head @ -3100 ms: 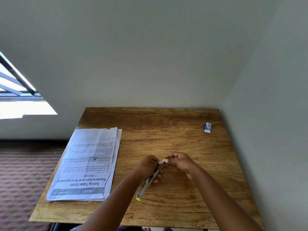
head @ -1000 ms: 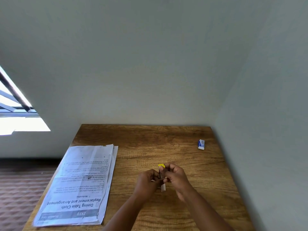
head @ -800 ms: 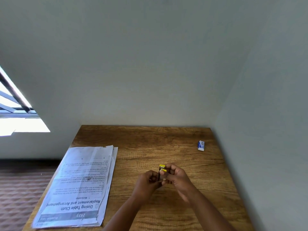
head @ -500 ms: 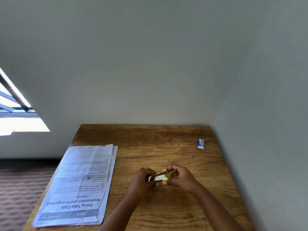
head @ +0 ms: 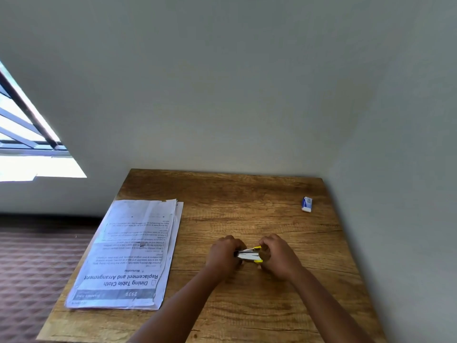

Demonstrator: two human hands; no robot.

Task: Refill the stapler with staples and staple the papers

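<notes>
The top sheet of the papers (head: 133, 251), stacked along the surface's (head: 247, 206) left edge, reads "Dining Table Cloth Replacement and Arrangement" and "2939". A small blue-and-white box (head: 307, 204) sits near the far right corner. Mid-surface, the left hand (head: 223, 256) and right hand (head: 278, 257) grip the stapler (head: 248, 254) with curled fingers, one at each end.

Two bare forearms reach in from the near edge, uncovered up to where the view cuts them off; no sleeve, cuff or glove shows. Left hand (head: 223, 256) and right hand (head: 279, 257) carry no visible ring, watch or band. Nails and finer marks too small to tell.
</notes>
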